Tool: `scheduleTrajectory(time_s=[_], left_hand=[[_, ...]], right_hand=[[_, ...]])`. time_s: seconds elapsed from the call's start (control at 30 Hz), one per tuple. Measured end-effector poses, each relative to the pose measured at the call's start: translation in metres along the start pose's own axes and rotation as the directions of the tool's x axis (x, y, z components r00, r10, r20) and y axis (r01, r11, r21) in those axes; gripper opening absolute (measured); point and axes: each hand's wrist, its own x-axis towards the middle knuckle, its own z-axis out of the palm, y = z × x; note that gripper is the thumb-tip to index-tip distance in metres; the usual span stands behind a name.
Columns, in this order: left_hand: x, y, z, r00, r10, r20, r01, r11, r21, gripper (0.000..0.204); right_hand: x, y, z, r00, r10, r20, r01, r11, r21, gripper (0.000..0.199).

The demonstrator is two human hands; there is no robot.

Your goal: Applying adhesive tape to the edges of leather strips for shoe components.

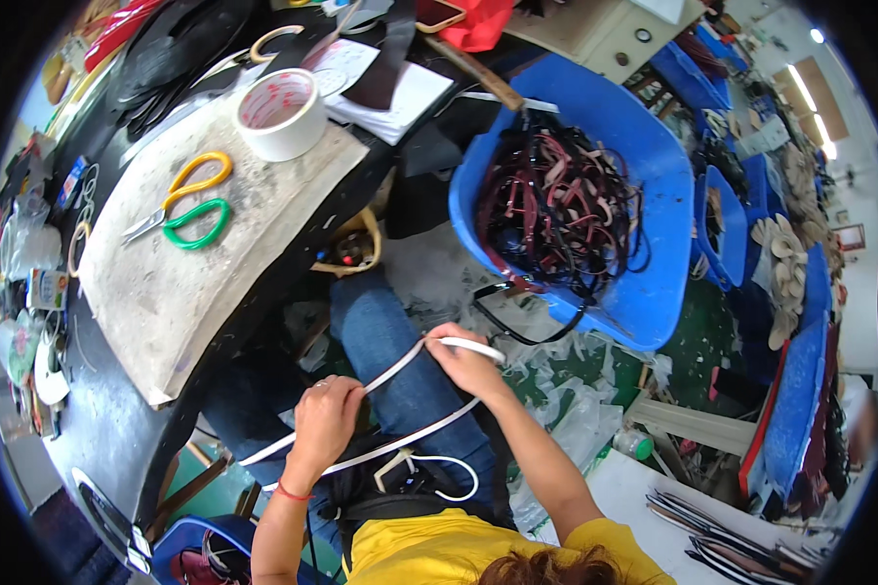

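A long narrow white strap (397, 369) with a dark edge stretches across my lap between my two hands. My left hand (325, 419) pinches it over the left thigh. Over the right knee, my right hand (461, 363) grips it too, and a stub of the strap sticks out past the fingers. The rest loops back across both thighs. Near my waist lie a cream clip-like piece (394, 470) and a curved white cord (476, 478).
At left, a black table carries a worn board (205, 292) with yellow-and-green scissors (193, 200) and a white tape roll (281, 115). A blue tub (668, 185) full of dark straps stands ahead right. Plastic scraps (576, 429) litter the floor. More strips (741, 536) lie lower right.
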Motion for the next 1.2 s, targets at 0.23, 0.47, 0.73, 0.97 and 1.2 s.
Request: scheduleTrajectory(time_s=[0.23, 0.47, 0.73, 0.97, 1.2], left_hand=[[-0.008, 0.032, -0.009, 0.992, 0.124, -0.011, -0.124, 0.992, -0.014, 0.006], [-0.001, 0.072, -0.023, 0.989, 0.142, -0.038, -0.147, 0.951, -0.271, 0.007], [-0.056, -0.016, -0.045, 0.962, -0.092, 0.257, 0.175, 0.930, -0.322, 0.021], [-0.055, -0.019, -0.049, 0.979, -0.166, 0.116, 0.190, 0.948, -0.254, 0.024], [-0.027, 0.009, -0.049, 0.987, 0.083, 0.140, -0.061, 0.985, -0.160, 0.031]], right_hand=[[0.000, 0.043, 0.027, 0.846, -0.091, -0.526, -0.022, 0.979, -0.204, 0.008], [-0.031, -0.111, -0.017, 0.764, -0.617, -0.189, 0.603, 0.787, -0.134, 0.015], [-0.136, 0.038, -0.142, 0.931, 0.097, -0.351, -0.279, 0.810, -0.516, 0.020], [-0.047, -0.012, -0.120, 0.853, -0.353, -0.385, 0.086, 0.822, -0.563, 0.046], [0.061, -0.078, -0.244, 0.725, -0.134, -0.676, -0.141, 0.931, -0.336, 0.030]])
